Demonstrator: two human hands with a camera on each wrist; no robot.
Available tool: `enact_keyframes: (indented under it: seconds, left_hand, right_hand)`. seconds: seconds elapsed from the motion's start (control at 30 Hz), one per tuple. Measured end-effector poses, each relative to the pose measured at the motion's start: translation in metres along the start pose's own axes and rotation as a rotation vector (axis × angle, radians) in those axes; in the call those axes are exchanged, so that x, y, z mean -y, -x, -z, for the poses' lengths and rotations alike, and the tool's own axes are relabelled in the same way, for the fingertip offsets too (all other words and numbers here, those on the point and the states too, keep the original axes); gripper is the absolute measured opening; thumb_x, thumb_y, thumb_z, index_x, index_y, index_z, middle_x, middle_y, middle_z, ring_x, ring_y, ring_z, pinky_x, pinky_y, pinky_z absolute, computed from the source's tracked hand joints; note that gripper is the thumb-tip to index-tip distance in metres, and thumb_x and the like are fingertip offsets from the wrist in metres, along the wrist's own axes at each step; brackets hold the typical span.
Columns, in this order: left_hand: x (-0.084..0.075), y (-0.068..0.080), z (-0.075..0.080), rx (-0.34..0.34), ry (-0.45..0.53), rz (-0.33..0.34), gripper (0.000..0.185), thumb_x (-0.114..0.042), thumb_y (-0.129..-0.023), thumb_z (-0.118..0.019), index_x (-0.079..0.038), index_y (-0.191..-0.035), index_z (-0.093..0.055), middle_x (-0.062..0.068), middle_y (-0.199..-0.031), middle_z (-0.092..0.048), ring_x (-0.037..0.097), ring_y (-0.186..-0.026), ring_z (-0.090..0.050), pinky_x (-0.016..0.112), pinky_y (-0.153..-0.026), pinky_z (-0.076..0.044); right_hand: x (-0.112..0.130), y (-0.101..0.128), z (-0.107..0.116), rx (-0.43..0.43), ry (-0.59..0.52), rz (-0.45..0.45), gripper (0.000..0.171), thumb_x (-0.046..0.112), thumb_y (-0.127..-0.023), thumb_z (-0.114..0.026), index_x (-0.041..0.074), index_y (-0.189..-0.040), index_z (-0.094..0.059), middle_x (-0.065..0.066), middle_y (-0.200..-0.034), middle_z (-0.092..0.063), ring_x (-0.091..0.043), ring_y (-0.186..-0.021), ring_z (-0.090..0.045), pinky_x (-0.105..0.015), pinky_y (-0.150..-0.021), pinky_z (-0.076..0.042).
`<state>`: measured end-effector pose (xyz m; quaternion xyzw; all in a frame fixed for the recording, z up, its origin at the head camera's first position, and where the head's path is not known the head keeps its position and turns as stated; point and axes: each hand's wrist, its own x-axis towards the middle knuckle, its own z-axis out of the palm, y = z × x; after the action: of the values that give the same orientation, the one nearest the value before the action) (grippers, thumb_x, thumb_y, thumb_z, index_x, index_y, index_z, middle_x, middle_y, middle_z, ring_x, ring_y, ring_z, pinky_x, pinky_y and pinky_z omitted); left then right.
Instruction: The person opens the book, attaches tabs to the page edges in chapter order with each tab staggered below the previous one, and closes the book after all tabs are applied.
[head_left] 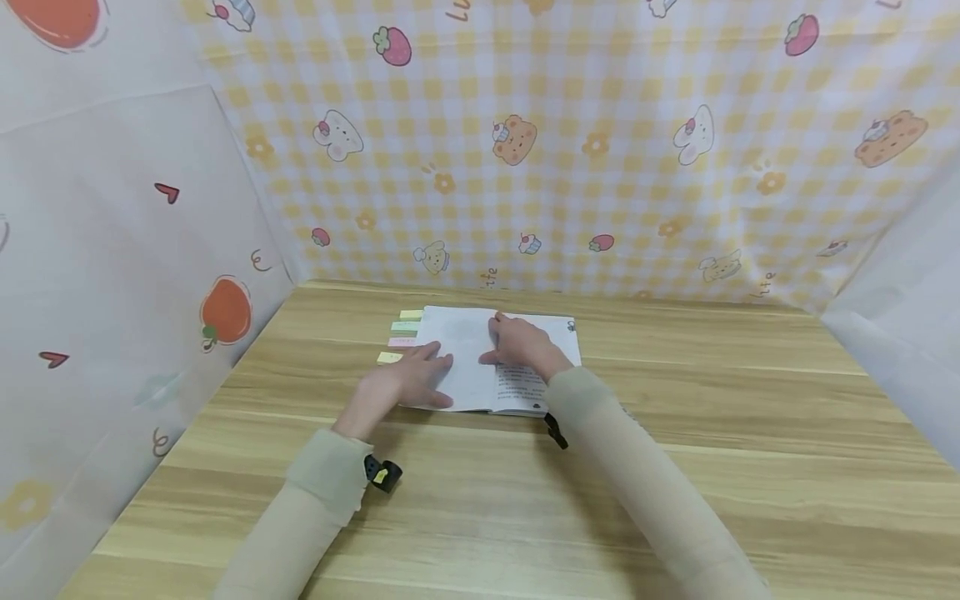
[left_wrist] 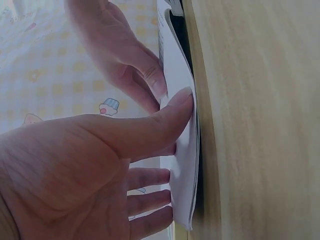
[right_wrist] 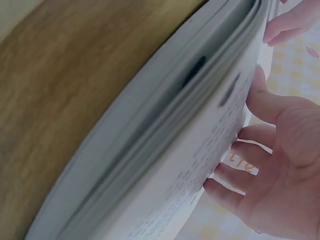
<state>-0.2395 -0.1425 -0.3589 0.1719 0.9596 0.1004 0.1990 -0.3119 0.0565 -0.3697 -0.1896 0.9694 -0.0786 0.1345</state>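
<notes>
Open book (head_left: pixel 480 367) lies flat on the wooden worktop (head_left: pixel 712 467), toward 12 o'clock from the person. Left hand (head_left: pixel 401 385) is flat on the blank left page, fingers straight, thumb pressing the paper. Right hand (head_left: pixel 525 346) rests on the printed right page, fingers extended; print too small to read. Four coloured sticky tabs (head_left: pixel 401 335) sit at the book's 9 o'clock. Backdrop lettering is cut off, unreadable.

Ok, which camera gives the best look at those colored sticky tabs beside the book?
The head view: it alone shows the sticky tabs, yellow, green and pink, along the left edge of the open book on the table. Neither wrist view shows the tabs, only the book's pages and fingers pressing on them.
</notes>
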Motion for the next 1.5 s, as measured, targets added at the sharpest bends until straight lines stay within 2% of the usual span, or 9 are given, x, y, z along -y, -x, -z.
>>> enact_keyframes:
  seconds: [0.53,0.8,0.9,1.23,1.5]
  left_hand:
    - [-0.002,0.001,0.0,-0.003,0.01,0.002,0.075,-0.036,-0.096,-0.069,-0.008,-0.157,-0.035,0.02,-0.166,-0.013,0.041,-0.152,-0.011,0.06,-0.117,-0.021]
    - [-0.003,0.001,-0.001,0.0,0.004,-0.01,0.075,-0.035,-0.097,-0.068,-0.006,-0.157,-0.034,0.022,-0.166,-0.013,0.042,-0.152,-0.011,0.059,-0.118,-0.021]
    - [-0.003,0.001,-0.001,0.003,0.0,-0.01,0.076,-0.035,-0.097,-0.068,-0.006,-0.157,-0.034,0.022,-0.166,-0.013,0.042,-0.152,-0.011,0.058,-0.118,-0.021]
    - [-0.002,0.001,0.0,-0.001,-0.002,-0.015,0.076,-0.036,-0.097,-0.067,-0.006,-0.158,-0.033,0.022,-0.166,-0.012,0.042,-0.151,-0.011,0.059,-0.118,-0.021]
    - [-0.001,0.001,-0.002,-0.005,-0.001,-0.015,0.075,-0.035,-0.097,-0.068,-0.006,-0.157,-0.033,0.022,-0.166,-0.013,0.042,-0.151,-0.012,0.059,-0.118,-0.022]
  right_hand:
    - [0.0,0.006,0.0,0.03,0.005,0.039,0.093,0.051,-0.087,-0.076,0.008,-0.157,-0.034,-0.013,-0.165,-0.021,-0.037,-0.147,-0.03,-0.055,-0.115,-0.03]
    - [0.0,0.016,-0.001,0.028,0.005,0.082,0.083,0.052,-0.085,-0.076,0.009,-0.149,-0.047,-0.013,-0.164,-0.026,-0.039,-0.146,-0.031,-0.062,-0.113,-0.03]
    - [0.0,0.02,-0.002,0.028,0.013,0.098,0.085,0.054,-0.084,-0.076,0.009,-0.15,-0.045,-0.013,-0.164,-0.026,-0.04,-0.147,-0.028,-0.062,-0.114,-0.027]
    - [-0.001,0.032,-0.004,0.043,-0.026,0.116,0.09,0.053,-0.086,-0.075,0.01,-0.156,-0.038,-0.011,-0.164,-0.024,-0.037,-0.15,-0.022,-0.057,-0.118,-0.022]
    - [0.001,0.041,-0.007,0.044,-0.044,0.128,0.087,0.051,-0.087,-0.075,0.01,-0.155,-0.04,-0.01,-0.163,-0.027,-0.035,-0.15,-0.025,-0.055,-0.118,-0.025]
